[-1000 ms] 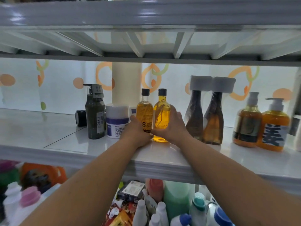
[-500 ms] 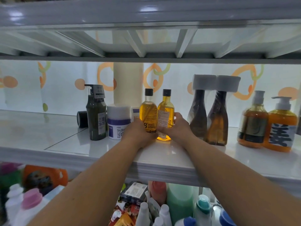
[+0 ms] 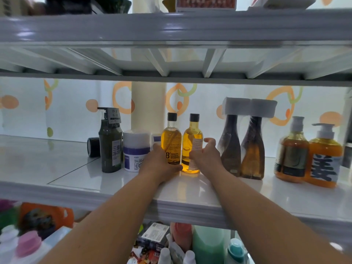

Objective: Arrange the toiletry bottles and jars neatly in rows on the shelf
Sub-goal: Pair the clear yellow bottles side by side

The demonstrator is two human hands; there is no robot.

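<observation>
Standing straight up in the middle of the shelf [image 3: 57,168], side by side and just about touching: the left yellow bottle [image 3: 171,141] and the right yellow bottle [image 3: 191,141], both nearly full of golden liquid, black caps on. Round the bottom of the left yellow bottle, the left hand [image 3: 160,166], curled tight and gripping. Beside the right yellow bottle, the right hand [image 3: 206,159], loose, thumb lifted, fingers only brushing the label (a touch, not a grip). Both hands right there, so likely just a tiny nudge needed. Just to the left, a white jar [image 3: 136,149]; just to the right, brown bottles [image 3: 230,149], all in one row.
</observation>
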